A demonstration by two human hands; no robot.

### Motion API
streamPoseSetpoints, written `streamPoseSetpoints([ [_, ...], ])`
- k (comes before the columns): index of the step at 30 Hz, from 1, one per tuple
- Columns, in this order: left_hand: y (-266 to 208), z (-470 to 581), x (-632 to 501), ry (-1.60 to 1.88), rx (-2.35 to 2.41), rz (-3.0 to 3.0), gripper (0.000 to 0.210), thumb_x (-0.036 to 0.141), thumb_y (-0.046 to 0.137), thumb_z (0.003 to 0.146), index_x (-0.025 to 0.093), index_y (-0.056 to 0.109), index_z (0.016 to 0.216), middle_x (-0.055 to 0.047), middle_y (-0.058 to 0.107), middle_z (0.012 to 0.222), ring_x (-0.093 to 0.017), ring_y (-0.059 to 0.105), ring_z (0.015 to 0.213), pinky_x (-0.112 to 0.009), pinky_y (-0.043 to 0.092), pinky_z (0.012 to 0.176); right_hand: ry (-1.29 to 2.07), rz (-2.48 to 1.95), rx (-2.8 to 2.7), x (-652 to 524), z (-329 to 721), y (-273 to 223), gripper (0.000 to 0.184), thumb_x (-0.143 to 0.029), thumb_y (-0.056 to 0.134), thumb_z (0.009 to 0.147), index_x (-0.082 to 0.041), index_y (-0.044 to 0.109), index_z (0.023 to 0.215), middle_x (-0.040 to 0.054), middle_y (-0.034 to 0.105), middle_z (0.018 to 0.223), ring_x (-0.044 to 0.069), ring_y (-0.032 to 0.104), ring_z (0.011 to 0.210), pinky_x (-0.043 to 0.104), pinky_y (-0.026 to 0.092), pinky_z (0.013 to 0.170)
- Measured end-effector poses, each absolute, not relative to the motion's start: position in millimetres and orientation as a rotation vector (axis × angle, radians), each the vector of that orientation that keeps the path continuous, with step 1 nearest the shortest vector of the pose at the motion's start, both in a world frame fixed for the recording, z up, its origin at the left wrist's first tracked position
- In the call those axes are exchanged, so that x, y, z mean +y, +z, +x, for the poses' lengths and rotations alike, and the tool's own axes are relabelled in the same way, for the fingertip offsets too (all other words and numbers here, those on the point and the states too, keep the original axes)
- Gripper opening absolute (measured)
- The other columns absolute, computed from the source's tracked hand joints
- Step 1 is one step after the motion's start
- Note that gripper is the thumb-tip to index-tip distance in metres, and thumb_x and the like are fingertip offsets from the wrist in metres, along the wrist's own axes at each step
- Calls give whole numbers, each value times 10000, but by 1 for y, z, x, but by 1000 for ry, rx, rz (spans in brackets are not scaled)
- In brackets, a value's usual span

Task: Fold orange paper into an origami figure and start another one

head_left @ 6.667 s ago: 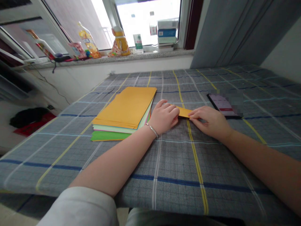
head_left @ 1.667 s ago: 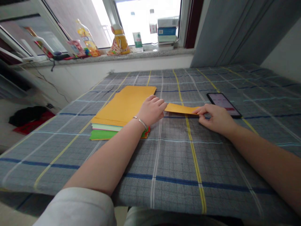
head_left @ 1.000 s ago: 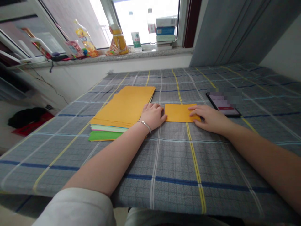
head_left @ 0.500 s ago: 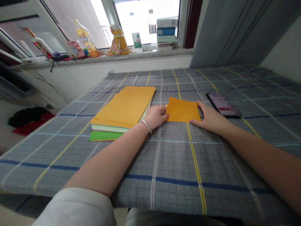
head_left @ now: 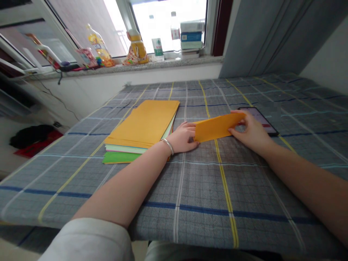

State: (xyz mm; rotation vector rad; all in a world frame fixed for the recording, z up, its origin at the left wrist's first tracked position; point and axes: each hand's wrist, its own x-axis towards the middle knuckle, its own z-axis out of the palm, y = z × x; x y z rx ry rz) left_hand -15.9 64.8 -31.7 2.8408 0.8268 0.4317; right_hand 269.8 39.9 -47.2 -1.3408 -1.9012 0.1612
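Note:
An orange sheet of paper [head_left: 213, 128], small and apparently folded, is stretched between my hands just above the checked cloth. Its right end is tilted up, pinched between the thumb and fingers of my right hand [head_left: 248, 131]. At its left end, my left hand [head_left: 185, 138] grips the edge low down by the cloth, a silver bangle on the wrist. Left of that hand lies a stack of coloured paper [head_left: 148, 117], orange on top, with white and green sheets showing at the near edge.
A phone [head_left: 262, 121] lies behind my right hand on the grey checked tablecloth [head_left: 201, 181]. Along the windowsill [head_left: 174, 62] stand a yellow-labelled bottle [head_left: 99, 45], an orange-yellow container [head_left: 138, 47], a white-and-green tube [head_left: 157, 49] and stacked boxes [head_left: 191, 38].
My right hand has moved right and lifted the right end of the orange paper, which lay flatter before. My left hand has stayed near its place at the left end.

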Motion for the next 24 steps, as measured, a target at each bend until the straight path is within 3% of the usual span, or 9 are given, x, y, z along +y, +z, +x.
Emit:
streamPoseSetpoints([
  [3, -29, -16, 64, 334, 759, 2912, 202, 145, 548, 773, 210, 698, 891, -54, 706, 1053, -233, 585, 1145, -429, 354, 1120, 138, -1356, -1996, 39, 276, -41, 314, -371, 631, 808, -248, 672, 1094, 81, 736, 986, 298, 701, 874, 491, 581, 793],
  [5, -29, -16, 64, 306, 723, 2939, 209, 140, 535, 784, 203, 702, 894, -56, 711, 1042, -230, 574, 1177, -409, 355, 1133, 138, -1318, -2062, 38, 282, -35, 268, -394, 628, 805, -228, 700, 1003, 81, 743, 950, 290, 701, 886, 484, 571, 820],
  [9, -31, -16, 63, 336, 706, 2973, 365, 139, 531, 819, 169, 683, 1150, -80, 653, 1278, -225, 523, 1282, -387, 363, 1144, 180, -1172, -2306, 33, 293, -23, 254, -425, 616, 816, -231, 732, 932, 77, 754, 964, 272, 705, 916, 449, 565, 836],
  [12, -32, -17, 64, 291, 687, 2967, 468, 118, 518, 842, 201, 624, 1291, -53, 590, 1391, -211, 511, 1309, -398, 349, 1160, 240, -1038, -2576, 28, 297, -15, 240, -362, 610, 812, -263, 752, 978, 43, 765, 1005, 256, 710, 936, 420, 566, 842],
  [17, -30, -19, 69, 190, 750, 2883, 487, 60, 388, 914, 241, 621, 1301, -16, 579, 1410, -135, 501, 1324, -329, 342, 1166, 195, -1049, -2751, 19, 291, -9, 366, -322, 670, 744, -261, 750, 1096, 33, 744, 1137, 298, 688, 1045, 446, 542, 917],
  [20, -31, -17, 69, 180, 932, 2838, 389, 212, 389, 993, 248, 613, 1309, -43, 549, 1439, -155, 476, 1352, -371, 313, 1179, 221, -1074, -2777, 14, 285, -9, 438, -351, 710, 726, -263, 734, 1155, 35, 726, 1187, 306, 677, 1078, 436, 543, 923],
  [24, -37, -13, 64, 169, 1225, 2811, 427, 406, 393, 1011, 275, 538, 1391, -100, 431, 1529, -253, 380, 1424, -507, 259, 1176, 239, -1101, -2812, 8, 278, -8, 547, -393, 741, 700, -268, 700, 1231, 51, 694, 1256, 311, 656, 1123, 435, 530, 948],
])
